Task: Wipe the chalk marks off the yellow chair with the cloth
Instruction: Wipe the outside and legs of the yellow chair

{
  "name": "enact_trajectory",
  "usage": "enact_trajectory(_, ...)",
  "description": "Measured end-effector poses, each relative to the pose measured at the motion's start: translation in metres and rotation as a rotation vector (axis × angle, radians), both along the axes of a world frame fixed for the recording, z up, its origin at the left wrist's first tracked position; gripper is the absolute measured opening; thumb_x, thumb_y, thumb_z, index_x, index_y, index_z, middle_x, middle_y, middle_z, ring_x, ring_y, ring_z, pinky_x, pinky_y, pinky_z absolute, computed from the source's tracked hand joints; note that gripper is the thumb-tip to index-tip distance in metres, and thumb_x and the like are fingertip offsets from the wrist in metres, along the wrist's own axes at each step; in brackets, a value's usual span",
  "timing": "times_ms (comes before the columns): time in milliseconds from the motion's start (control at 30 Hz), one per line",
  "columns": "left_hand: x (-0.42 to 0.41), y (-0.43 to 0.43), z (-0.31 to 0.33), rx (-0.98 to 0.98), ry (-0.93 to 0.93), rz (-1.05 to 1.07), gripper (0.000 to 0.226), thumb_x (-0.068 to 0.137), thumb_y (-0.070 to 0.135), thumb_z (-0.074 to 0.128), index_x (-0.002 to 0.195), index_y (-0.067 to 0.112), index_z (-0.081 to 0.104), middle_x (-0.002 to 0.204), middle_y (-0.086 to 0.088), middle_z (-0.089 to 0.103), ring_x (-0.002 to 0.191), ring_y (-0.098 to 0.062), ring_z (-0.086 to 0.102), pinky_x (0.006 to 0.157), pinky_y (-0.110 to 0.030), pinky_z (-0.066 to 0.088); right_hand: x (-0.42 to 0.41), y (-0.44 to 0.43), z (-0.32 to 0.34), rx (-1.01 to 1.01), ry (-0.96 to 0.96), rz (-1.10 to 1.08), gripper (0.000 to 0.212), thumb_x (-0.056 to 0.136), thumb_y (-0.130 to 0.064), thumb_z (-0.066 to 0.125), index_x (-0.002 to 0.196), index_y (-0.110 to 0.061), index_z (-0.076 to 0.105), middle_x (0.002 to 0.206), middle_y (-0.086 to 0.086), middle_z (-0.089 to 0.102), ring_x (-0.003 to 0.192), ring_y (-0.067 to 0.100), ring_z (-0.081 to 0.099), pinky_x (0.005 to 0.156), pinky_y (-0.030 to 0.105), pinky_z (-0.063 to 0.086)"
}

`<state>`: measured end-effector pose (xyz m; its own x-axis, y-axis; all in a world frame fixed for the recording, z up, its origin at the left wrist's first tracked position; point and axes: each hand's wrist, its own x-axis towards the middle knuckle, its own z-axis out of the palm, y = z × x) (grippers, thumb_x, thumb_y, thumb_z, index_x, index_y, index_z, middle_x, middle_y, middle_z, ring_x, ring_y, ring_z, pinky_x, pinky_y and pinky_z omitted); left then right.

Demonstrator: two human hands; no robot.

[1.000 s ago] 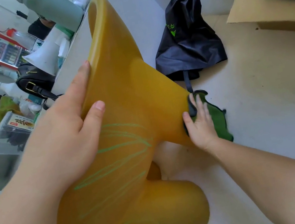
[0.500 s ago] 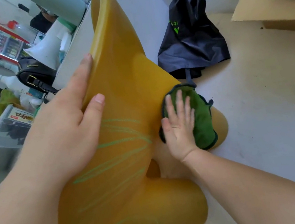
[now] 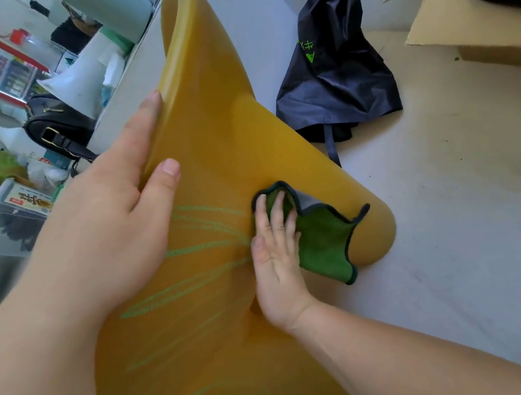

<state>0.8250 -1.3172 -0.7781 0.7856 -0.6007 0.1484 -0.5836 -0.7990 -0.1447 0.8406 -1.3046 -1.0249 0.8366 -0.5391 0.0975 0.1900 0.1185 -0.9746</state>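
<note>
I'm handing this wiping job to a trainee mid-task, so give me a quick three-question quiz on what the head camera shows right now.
1. True or false: the green chalk marks on the yellow plastic chair are already wiped away.
2. Which hand presses the green cloth with dark edging against the chair? A) left hand B) right hand
3. Fill in: the dark navy fabric bag lies on the ____ beyond the chair.

Key: 1 false, the marks are plainly visible; 2 B, the left hand grips the chair's edge; 3 floor.
</note>
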Motion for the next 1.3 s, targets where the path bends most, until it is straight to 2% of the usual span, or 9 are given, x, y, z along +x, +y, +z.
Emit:
enact_trajectory(133,-0.001,-0.001,0.002,-0.005,0.035,0.004,0.055,0.099,0.045,0.034,0.143,0.066,0.008,0.119,0.016,0.053,0.082,-0.007,0.055,0.078,-0.037,0.04,-0.003,-0.004,-0.054,-0.149,0.151,0.048,0.068,0.082,-0.085,-0.017,0.145,-0.061,-0.019,0.148,-0.033,-0.046,0.141,0.003,-0.046,0.125,0.051,-0.014)
enact_trajectory(300,0.0,0.004,0.002,-0.02,0.053,-0.002,0.053,0.1,0.045,0.034,0.141,0.068,0.009,0.142,0.017,0.05,0.108,-0.027,0.059,0.086,-0.041,0.043,-0.006,-0.004,-0.045,-0.263,0.133,0.065,0.071,0.083,-0.083,-0.018,0.146,-0.052,-0.027,0.148,-0.024,-0.052,0.139,0.014,-0.051,0.122,0.05,-0.02)
enact_trajectory(433,0.002,0.008,0.003,-0.048,0.072,-0.013,0.052,0.1,0.044,0.035,0.14,0.069,0.013,0.141,0.014,0.052,0.119,-0.022,0.055,0.09,-0.035,0.039,0.011,-0.035,-0.012,-0.364,-0.079,-0.065,0.063,0.095,-0.075,-0.004,0.152,-0.054,-0.019,0.16,-0.026,-0.034,0.15,0.024,-0.036,0.121,0.048,-0.023)
enact_trajectory(600,0.001,0.006,0.005,-0.082,0.117,-0.02,0.051,0.099,0.047,0.035,0.136,0.074,0.012,0.145,0.026,0.042,0.121,-0.019,0.053,0.099,-0.041,0.042,0.038,-0.085,-0.016,-0.442,-0.171,-0.268,0.061,0.101,-0.07,0.009,0.158,-0.049,0.004,0.166,-0.021,-0.006,0.159,0.028,-0.005,0.124,0.058,-0.005)
enact_trajectory(700,0.0,0.004,0.004,-0.08,0.134,-0.022,0.051,0.1,0.045,0.035,0.137,0.073,0.012,0.144,0.029,0.039,0.121,-0.018,0.053,0.099,-0.039,0.04,0.043,-0.096,-0.018,-0.297,-0.069,-0.275,0.063,0.1,-0.07,0.011,0.159,-0.048,0.012,0.169,-0.017,-0.001,0.159,0.024,-0.003,0.124,0.058,-0.006)
enact_trajectory(867,-0.001,0.002,0.005,-0.096,0.151,-0.014,0.051,0.101,0.044,0.034,0.138,0.072,0.013,0.137,0.031,0.036,0.117,-0.011,0.049,0.096,-0.036,0.038,0.026,-0.078,-0.008,0.027,0.175,-0.195,0.083,0.087,-0.078,-0.002,0.162,-0.042,0.001,0.171,-0.013,-0.008,0.157,0.018,-0.017,0.121,0.065,-0.009)
enact_trajectory(1100,-0.003,-0.002,0.003,-0.162,0.156,-0.015,0.05,0.101,0.041,0.036,0.138,0.071,0.02,0.139,0.035,0.041,0.118,-0.003,0.05,0.099,-0.038,0.042,0.02,-0.095,0.071,-0.293,-0.201,-0.133,0.087,0.09,-0.078,-0.007,0.163,-0.034,0.006,0.17,-0.019,0.003,0.159,0.021,-0.003,0.123,0.054,-0.013)
enact_trajectory(1167,-0.002,-0.002,0.003,-0.157,0.165,-0.02,0.05,0.101,0.041,0.035,0.138,0.071,0.02,0.133,0.041,0.04,0.112,0.009,0.049,0.093,-0.028,0.041,0.031,-0.117,0.063,-0.244,-0.174,-0.101,0.079,0.093,-0.078,-0.002,0.162,-0.041,0.01,0.167,-0.027,0.004,0.159,0.016,-0.001,0.121,0.058,-0.015)
enact_trajectory(1300,0.002,0.0,0.004,-0.223,0.223,-0.027,0.049,0.101,0.038,0.036,0.137,0.07,0.025,0.123,0.057,0.028,0.099,0.045,0.022,0.08,0.0,0.028,0.041,-0.138,0.03,0.055,0.157,-0.028,0.071,0.09,-0.074,0.0,0.158,-0.054,0.01,0.168,-0.028,0.001,0.158,0.02,-0.01,0.117,0.072,-0.01)
